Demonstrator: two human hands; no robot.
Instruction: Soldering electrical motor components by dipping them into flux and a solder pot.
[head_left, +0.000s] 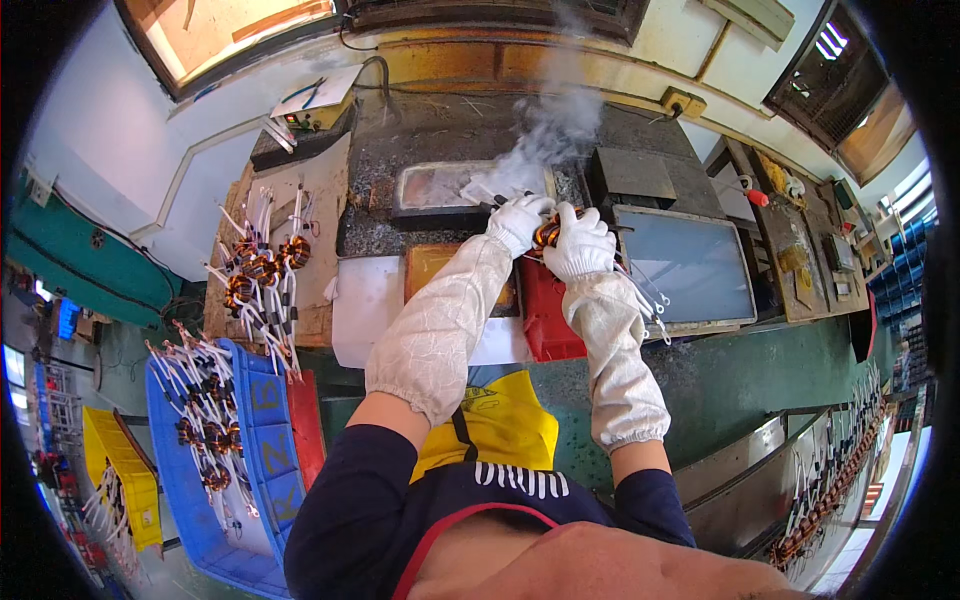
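Observation:
A copper-wound ring coil with white leads is held between my two white-gloved hands. My left hand is closed at its left side, close to where leads with black sleeves point at the shallow rectangular pot. From the right, my right hand wraps round the coil, and further white leads with ring terminals hang below that wrist. White smoke rises from the pot beside my left fingers. Whether the lead tips touch the pot's contents is hard to see through the smoke.
Several similar coils lie on a board at the left, more in a blue crate below. A red container sits under my hands, a grey tray to the right. Coils hang along a rack at lower right.

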